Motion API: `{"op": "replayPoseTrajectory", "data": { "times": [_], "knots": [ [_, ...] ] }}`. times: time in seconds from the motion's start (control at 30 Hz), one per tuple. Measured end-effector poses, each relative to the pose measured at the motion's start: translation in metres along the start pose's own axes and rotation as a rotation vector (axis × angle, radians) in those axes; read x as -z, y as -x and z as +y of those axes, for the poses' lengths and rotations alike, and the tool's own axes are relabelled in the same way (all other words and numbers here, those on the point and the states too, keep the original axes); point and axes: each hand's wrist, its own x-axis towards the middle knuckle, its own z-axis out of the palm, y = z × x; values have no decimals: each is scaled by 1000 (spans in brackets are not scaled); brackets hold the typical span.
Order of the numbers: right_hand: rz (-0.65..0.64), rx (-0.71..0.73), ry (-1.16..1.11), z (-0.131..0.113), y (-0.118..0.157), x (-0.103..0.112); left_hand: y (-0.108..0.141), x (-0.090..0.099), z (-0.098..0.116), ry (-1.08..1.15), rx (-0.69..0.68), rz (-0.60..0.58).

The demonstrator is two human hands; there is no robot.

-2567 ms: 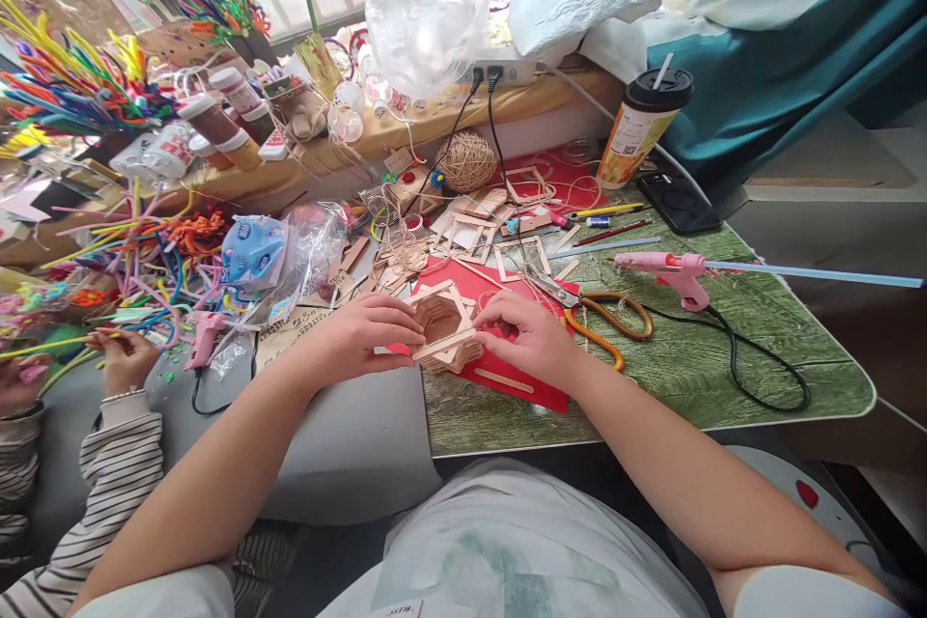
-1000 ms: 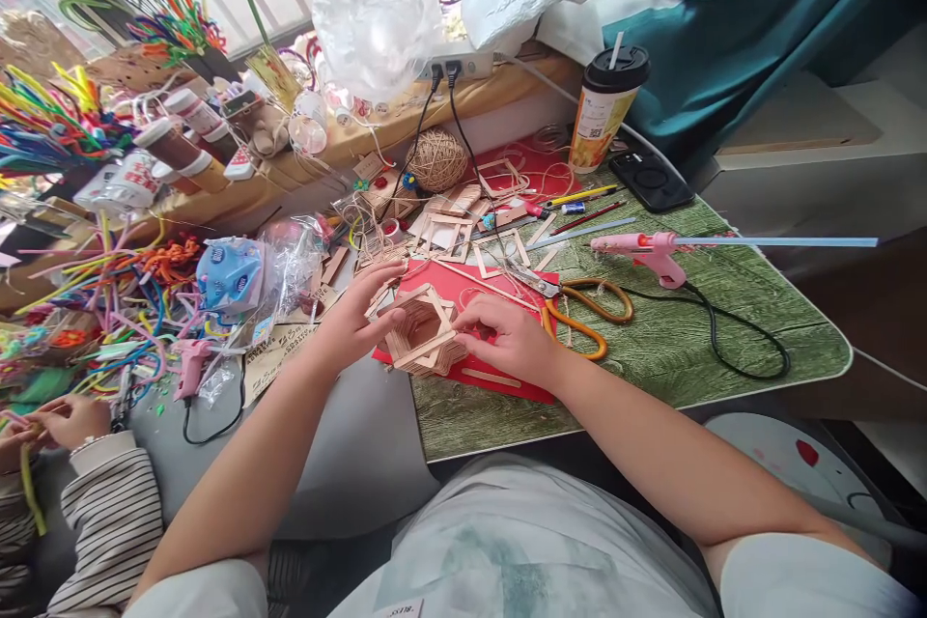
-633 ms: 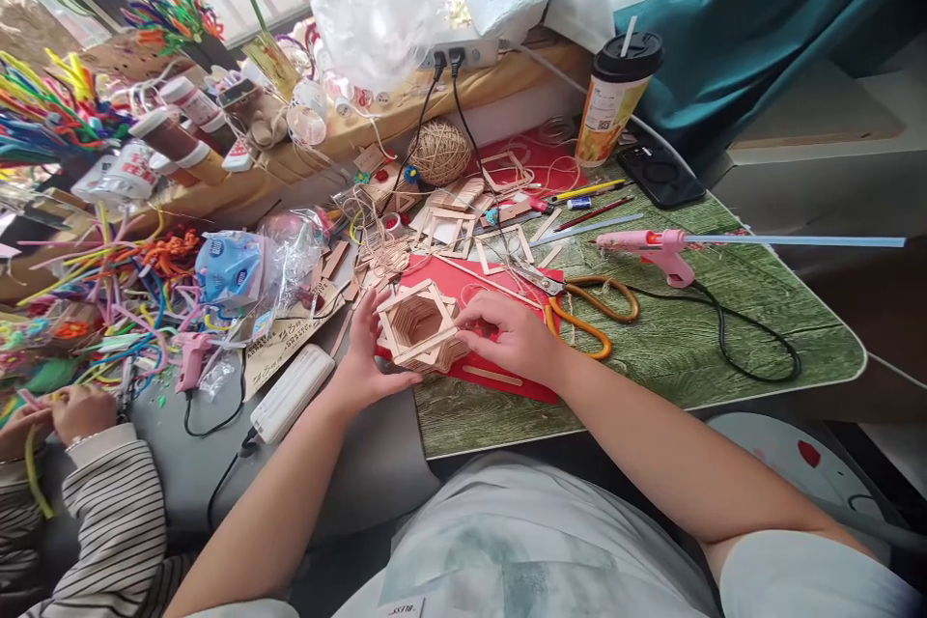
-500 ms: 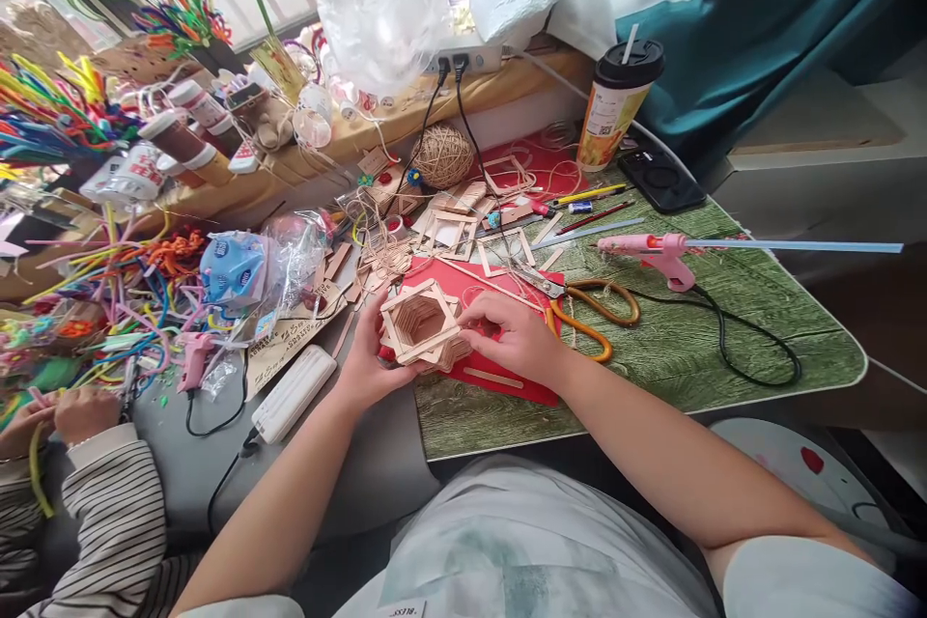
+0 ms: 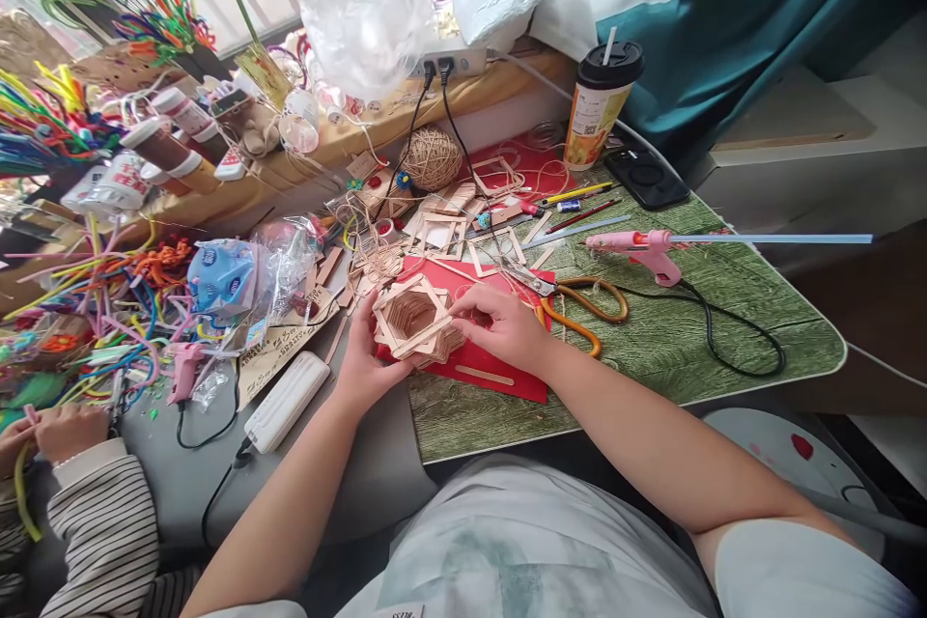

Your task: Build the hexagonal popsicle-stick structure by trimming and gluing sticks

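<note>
My left hand (image 5: 368, 359) is wrapped round the left side of a star-shaped stack of wooden craft sticks (image 5: 400, 317), hollow in the middle. My right hand (image 5: 507, 328) pinches the right end of a single craft stick (image 5: 424, 336) that lies along the near rim of that stack. Whether this stick is fixed to the layer below, I cannot tell. Beneath both hands is a red sheet (image 5: 525, 377), with a loose craft stick (image 5: 484, 376) near its front edge. Orange-handled scissors (image 5: 590, 304) lie just beyond my right hand.
A pink glue gun (image 5: 648, 251) with a long glue stick rests on the right. Behind are a lidded cup (image 5: 601, 106), a phone (image 5: 647, 179) and a twine ball (image 5: 433, 159). A white power bank (image 5: 286, 401) lies left. Another person's hands (image 5: 69, 432) work at far left.
The stack has tipped and turned slightly in my left hand. My right hand's stick now lies along the near rim. The whole view has shifted a little.
</note>
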Motion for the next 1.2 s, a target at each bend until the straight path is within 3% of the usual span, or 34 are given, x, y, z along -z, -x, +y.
{"op": "replayPoseTrajectory", "data": {
  "times": [0.5,0.7,0.97,1.1,1.2],
  "knots": [
    [51,-8,32,7,-1,2,-6,-9,-3,-7,-34,63],
    [33,2,63,12,-1,3,-7,-13,-16,30,14,16],
    [38,-16,73,11,1,3,-7,-13,-16,23,-23,20],
    [40,-80,67,10,3,2,-11,-4,-3,-39,-106,-9],
    [43,-94,61,10,4,2,-26,10,23,-227,-221,50]
  ]
}}
